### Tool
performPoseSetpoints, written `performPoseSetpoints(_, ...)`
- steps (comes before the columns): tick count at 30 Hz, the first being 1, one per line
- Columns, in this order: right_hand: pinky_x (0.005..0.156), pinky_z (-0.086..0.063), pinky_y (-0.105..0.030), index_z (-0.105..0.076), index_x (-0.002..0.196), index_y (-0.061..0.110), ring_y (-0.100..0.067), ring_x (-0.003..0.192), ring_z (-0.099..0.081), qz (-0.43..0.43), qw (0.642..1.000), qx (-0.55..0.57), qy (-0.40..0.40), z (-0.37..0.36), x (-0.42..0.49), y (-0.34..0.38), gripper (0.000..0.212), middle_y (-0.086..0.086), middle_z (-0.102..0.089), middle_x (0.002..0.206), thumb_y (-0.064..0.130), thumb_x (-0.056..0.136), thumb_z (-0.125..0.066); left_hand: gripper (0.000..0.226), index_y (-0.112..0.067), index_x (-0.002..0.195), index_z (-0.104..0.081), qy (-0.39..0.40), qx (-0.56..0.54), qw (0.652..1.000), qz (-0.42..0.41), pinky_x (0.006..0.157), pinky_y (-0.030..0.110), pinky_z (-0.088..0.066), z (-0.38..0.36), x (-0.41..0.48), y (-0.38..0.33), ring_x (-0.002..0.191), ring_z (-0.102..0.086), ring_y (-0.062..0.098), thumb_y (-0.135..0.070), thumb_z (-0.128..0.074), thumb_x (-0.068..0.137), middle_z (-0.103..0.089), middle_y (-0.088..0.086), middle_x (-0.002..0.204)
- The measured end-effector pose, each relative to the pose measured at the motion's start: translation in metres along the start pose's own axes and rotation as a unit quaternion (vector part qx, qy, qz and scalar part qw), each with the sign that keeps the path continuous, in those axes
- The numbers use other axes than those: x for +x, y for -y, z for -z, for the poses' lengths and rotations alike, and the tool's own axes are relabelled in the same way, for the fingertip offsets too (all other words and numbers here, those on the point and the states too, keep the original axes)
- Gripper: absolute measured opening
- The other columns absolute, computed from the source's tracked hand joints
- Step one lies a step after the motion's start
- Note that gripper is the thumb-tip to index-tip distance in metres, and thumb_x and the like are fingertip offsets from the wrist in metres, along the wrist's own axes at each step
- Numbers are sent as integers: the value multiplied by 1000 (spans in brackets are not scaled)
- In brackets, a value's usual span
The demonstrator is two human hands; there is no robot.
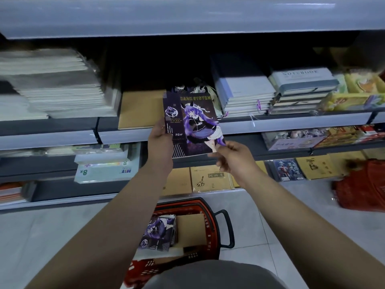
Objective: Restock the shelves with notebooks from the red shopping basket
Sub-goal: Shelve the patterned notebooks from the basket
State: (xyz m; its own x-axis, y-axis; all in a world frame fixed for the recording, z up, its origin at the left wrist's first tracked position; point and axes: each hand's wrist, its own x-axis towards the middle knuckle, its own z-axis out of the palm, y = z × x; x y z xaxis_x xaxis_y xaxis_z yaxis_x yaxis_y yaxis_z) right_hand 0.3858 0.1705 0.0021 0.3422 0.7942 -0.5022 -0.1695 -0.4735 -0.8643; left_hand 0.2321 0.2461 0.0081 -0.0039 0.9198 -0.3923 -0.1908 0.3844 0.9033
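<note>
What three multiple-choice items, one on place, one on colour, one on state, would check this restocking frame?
1. Where is the red basket?
A. On the floor below the arms
B. On the top shelf
C. On a counter

2. What main colour is the cover of the held notebook?
A. Yellow
B. Dark purple
C. White

3. How is the notebook held?
A. By the left hand alone
B. Lying loose on the shelf
C. By both hands

Key: 1 A, it sits on the tiled floor between the forearms. 2 B, the cover is dark with a purple figure. 3 C, the left hand grips its left edge and the right hand pinches its lower right corner.
</note>
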Motion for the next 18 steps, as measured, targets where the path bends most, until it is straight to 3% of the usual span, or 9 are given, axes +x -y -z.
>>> performPoseSetpoints(2,43,-45,-21,-60,97,13,-7,44,-50,5,1000,-8,2,2,5,-1,7,-4,-74,76,12,99,-53,63,-31,103,-65,-1,12,1000,-9,91,48,-53,-6,8,4,98,-68,26,19,-32,83,-74,-1,101)
performPoseSetpoints(4,44,-45,-19,-60,96,11,-6,44,-49,6,1000,-1,-15,3,13,0,8,-5,-73,76,11,99,-52,59,-25,112,-61,-6,28,999,-21,91,42,-52,-13,12,8,98,-65,22,18,-31,86,-71,-3,104)
performPoseSetpoints(8,40,-39,-17,-61,93,9,-3,38,-43,-3,999,18,-48,-1,28,2,11,-4,-72,75,12,99,-53,44,-12,131,-50,-13,57,997,-44,103,45,-47,-19,17,16,103,-60,14,10,-38,95,-64,2,123)
performPoseSetpoints(9,39,-37,-17,-61,91,8,-3,37,-41,-6,998,22,-55,-2,33,2,12,-3,-72,75,13,99,-53,41,-12,132,-49,-12,68,996,-47,100,44,-50,-19,18,18,105,-60,14,7,-42,96,-62,3,126)
performPoseSetpoints(11,36,-33,-17,-59,86,6,-3,35,-39,-16,996,39,-75,-5,40,4,16,-3,-72,75,15,99,-55,39,-18,134,-48,-11,107,993,-53,80,33,-57,-17,17,20,99,-61,11,-2,-48,98,-60,1,128)
performPoseSetpoints(13,35,-33,-16,-58,83,7,-3,34,-40,-36,993,61,-95,-9,47,8,18,-1,-72,73,18,97,-57,41,-22,137,-48,-13,153,986,-68,67,26,-54,-14,18,21,84,-60,2,-10,-54,98,-59,-4,124)
performPoseSetpoints(15,39,-38,-15,-61,87,8,-2,38,-43,-68,988,95,-99,-12,54,13,16,0,-72,74,21,96,-60,42,-24,135,-51,-11,191,977,-98,78,32,-55,-12,19,21,91,-62,6,-12,-60,96,-61,-12,116)
performPoseSetpoints(16,41,-40,-15,-62,91,9,-2,41,-45,-88,984,123,-96,-13,57,15,13,-1,-72,75,21,96,-60,41,-26,132,-53,-9,209,972,-108,81,34,-55,-12,20,21,95,-63,11,-11,-61,94,-63,-20,106)
performPoseSetpoints(18,43,-44,-15,-63,96,8,-2,45,-48,-121,973,180,-82,-15,64,20,11,-4,-72,78,19,95,-62,40,-33,118,-54,-14,228,967,-113,72,26,-52,-14,22,18,80,-62,11,-2,-58,93,-63,-28,81)
